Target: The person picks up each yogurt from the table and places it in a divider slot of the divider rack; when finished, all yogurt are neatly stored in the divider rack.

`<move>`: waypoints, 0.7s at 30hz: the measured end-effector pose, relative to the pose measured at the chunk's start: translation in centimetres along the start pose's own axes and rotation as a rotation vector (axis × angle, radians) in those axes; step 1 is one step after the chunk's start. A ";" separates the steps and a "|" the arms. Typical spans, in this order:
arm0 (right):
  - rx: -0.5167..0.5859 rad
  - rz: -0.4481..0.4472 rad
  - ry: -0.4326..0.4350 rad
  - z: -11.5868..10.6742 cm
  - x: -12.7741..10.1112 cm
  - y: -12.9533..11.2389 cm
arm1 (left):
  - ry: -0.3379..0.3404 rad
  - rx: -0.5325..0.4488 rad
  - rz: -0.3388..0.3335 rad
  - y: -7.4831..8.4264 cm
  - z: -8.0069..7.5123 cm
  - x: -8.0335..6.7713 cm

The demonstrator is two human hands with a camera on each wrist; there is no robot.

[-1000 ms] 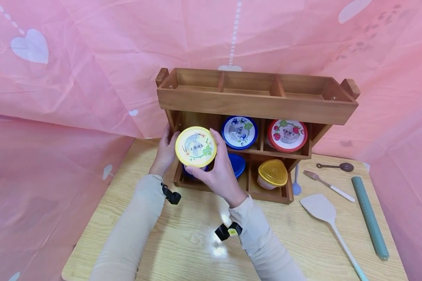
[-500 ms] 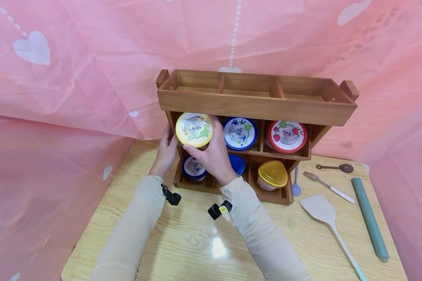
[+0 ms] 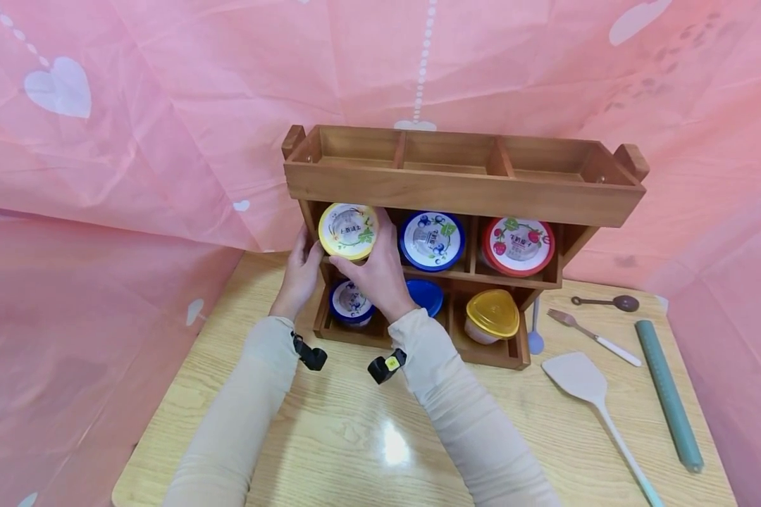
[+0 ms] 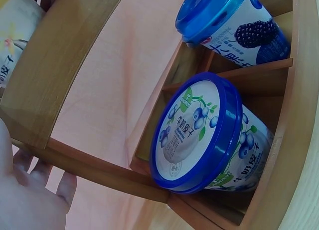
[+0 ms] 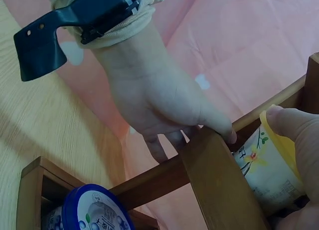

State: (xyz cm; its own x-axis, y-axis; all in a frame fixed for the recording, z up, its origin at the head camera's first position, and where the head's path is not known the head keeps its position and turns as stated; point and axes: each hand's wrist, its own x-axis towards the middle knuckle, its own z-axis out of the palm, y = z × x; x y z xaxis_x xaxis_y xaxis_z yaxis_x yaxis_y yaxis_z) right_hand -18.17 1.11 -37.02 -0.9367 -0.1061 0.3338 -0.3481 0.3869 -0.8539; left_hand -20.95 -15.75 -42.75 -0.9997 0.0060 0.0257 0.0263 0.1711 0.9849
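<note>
Head view shows me the pale wooden desk (image 3: 330, 451) under a brown wooden three-tier rack (image 3: 463, 184), with pink sheeting behind it. My left hand (image 3: 299, 271) rests against the rack's left side post, thumb on its front edge and fingers relaxed behind it, holding nothing. Just beside it, my right hand (image 3: 374, 271) curls round the yellow-lidded round tub (image 3: 349, 230), which sits in the left compartment of the middle tier, lid facing me. Below it lies a small blue-lidded blueberry tub (image 3: 351, 303). Next along the middle tier come a blue-lidded blueberry tub (image 3: 431, 240) and a red-lidded strawberry tub (image 3: 518, 244); a yellow triangular-lidded container (image 3: 492, 313) sits bottom right. Well apart on the desk's right lie a fork (image 3: 592, 336), a pale spatula (image 3: 586, 387) and a green ruler (image 3: 668, 394).
</note>
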 end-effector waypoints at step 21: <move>-0.068 -0.046 0.006 -0.9 -2.8 0.4 | -0.007 -0.036 -0.033 0.7 -0.1 -0.1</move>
State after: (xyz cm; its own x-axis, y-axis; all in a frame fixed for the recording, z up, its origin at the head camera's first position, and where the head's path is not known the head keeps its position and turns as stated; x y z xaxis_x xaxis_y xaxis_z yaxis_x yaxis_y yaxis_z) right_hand -15.63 2.36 -38.00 -0.9193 -0.1202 0.3746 -0.3874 0.4433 -0.8083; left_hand -20.87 -15.70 -42.07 -0.9999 0.0075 -0.0078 -0.0067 0.1360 0.9907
